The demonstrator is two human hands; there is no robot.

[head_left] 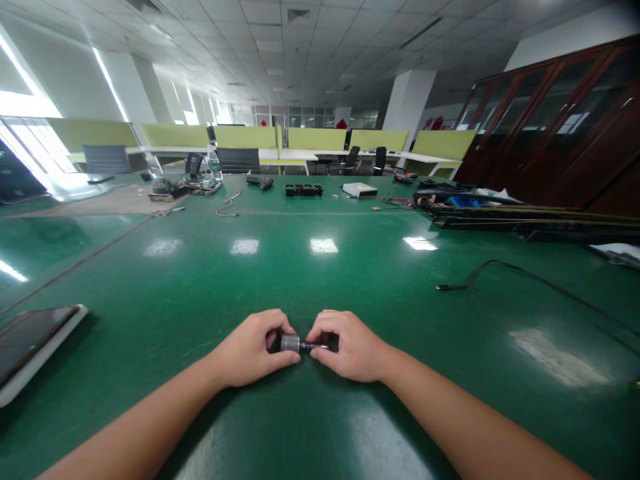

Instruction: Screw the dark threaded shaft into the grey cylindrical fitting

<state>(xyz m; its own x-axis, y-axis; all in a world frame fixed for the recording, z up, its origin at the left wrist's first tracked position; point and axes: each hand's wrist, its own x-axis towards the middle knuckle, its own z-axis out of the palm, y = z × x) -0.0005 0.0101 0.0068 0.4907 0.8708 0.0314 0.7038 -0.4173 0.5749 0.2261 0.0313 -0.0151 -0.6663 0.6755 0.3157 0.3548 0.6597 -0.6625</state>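
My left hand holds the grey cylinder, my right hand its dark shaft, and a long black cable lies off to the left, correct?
No, the head view shows the long black cable off to the right. The left hand does hold the grey cylinder, and the right hand its dark shaft.

cylinder [291, 343] partly behind left fingers [286, 361], panel [35, 343] cut off at left

No legible text or labels anywhere
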